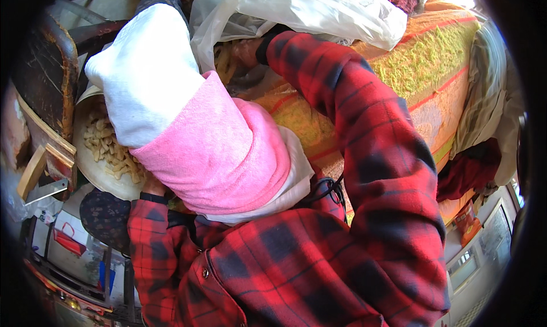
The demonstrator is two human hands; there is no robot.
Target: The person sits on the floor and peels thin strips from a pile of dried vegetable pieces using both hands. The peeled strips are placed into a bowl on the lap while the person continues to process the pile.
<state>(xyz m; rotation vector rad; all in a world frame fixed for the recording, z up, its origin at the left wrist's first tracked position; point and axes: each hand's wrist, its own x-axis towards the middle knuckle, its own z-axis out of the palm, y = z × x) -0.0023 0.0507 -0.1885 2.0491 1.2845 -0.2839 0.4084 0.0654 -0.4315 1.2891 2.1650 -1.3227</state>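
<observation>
My right hand [245, 53] reaches into a large clear plastic bag [299, 10], among long brownish strips [224, 62]. Its fingers are partly hidden, so its grip is unclear. At the near rim of a cream-coloured basin [96, 173] is my left hand [154, 186], mostly covered by a pink towel [205, 151]; its fingers are hidden. Many pale, short cut pieces [113, 149] lie in the basin. The pink towel and a white cloth [149, 70] spread across my lap between the two hands, hiding part of the basin.
An orange and yellow textured cover [427, 70] lies to the right, under the bag. A worn dark wooden chair [47, 70] stands at the left beyond the basin. Close to it are a wooden block [32, 173] and a metal strip [47, 191]. Dark red cloth [470, 171] hangs at far right.
</observation>
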